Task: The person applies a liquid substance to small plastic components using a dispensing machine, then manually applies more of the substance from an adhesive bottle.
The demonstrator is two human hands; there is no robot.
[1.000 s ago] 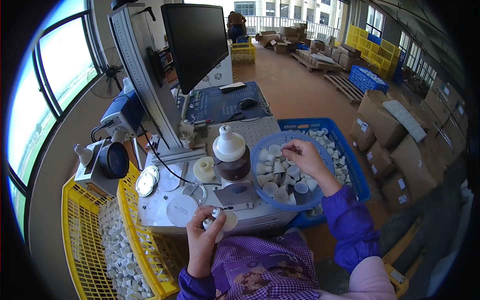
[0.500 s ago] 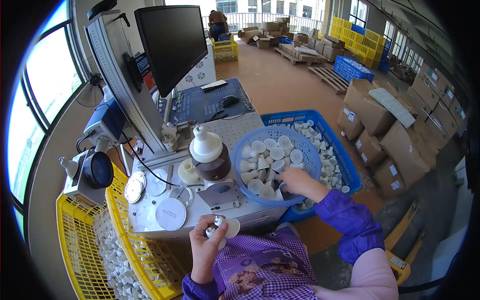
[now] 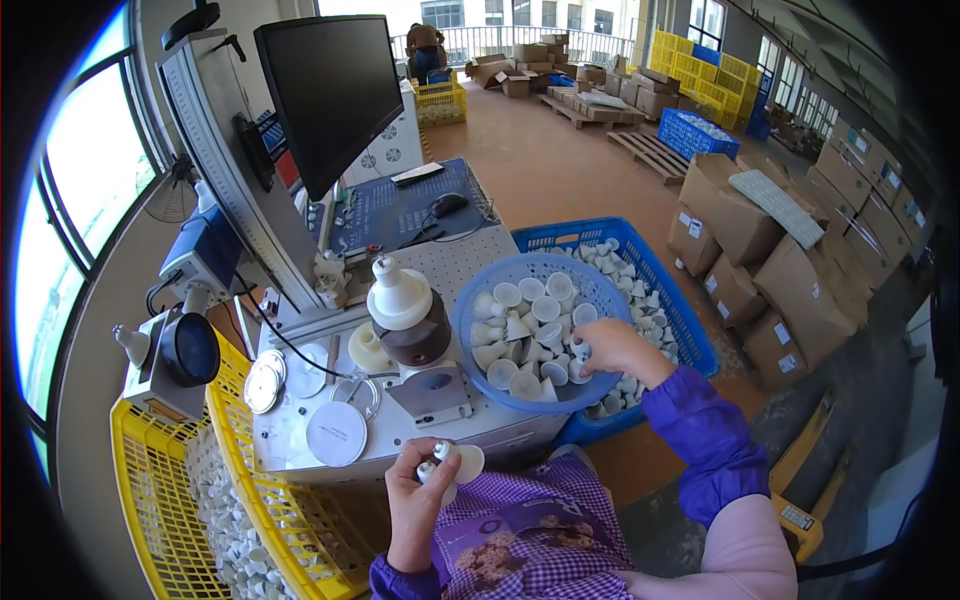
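Note:
My left hand [image 3: 412,500] is closed around two white bulb housings [image 3: 468,464], their narrow stems poking up between the fingers, in front of the bench edge. Over the right side of a blue plastic basin [image 3: 468,345], my right hand [image 3: 618,350] has its fingers closed on another white bulb housing [image 3: 579,352], mostly covered by the fingers. Many similar cone-shaped housings [image 3: 547,308] lie heaped in the basin. Left of it, one white housing [image 3: 400,298] stands stem up on a dark round holder [image 3: 418,338] on the bench.
A blue crate [image 3: 690,352] of housings sits under and beyond the basin. Yellow crates [image 3: 262,500] stand at lower left. On the bench are a monitor [image 3: 330,95], a laser-like head [image 3: 190,348], round discs [image 3: 337,434] and a mouse [image 3: 449,205]. Cartons [image 3: 810,290] are stacked right.
My right hand has lifted and shifted a little within the basin, and its fingers now close on a housing. My left hand keeps its two housings. The whole view has shifted slightly.

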